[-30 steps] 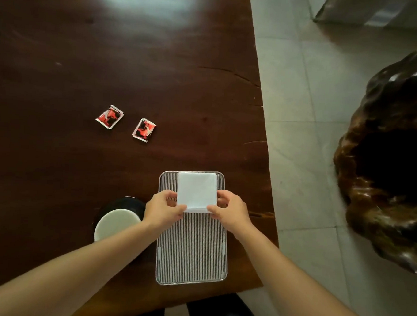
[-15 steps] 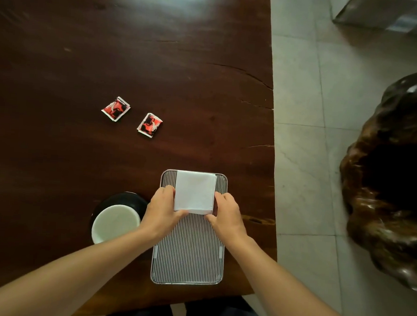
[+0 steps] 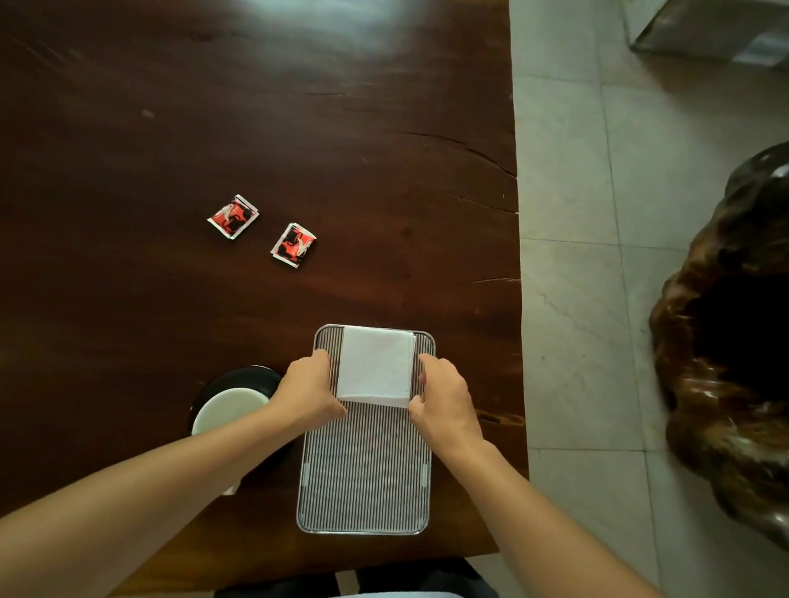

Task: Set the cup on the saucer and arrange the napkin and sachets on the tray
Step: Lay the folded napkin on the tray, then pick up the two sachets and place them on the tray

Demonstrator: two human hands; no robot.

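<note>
Now squaring the folded napkin (image 3: 375,366) at the far end of the striped tray (image 3: 366,472).
Left hand (image 3: 307,388) and right hand (image 3: 444,401), having slid forward, are pressing its side edges; both sachets (image 3: 233,217) (image 3: 293,245) are waiting beyond the tray.

Head view, looking down (steeply).

No text, number or brand can be read anywhere in this view. The two small red, black and white printed foil sachets (image 3: 233,216) (image 3: 293,245) lying on the dark brown wooden table (image 3: 106,304) carry a printed design (possibly a logo, but too small and blurred to make out), and no letters on them are legible. The other surfaces in view show no lettering.
</note>
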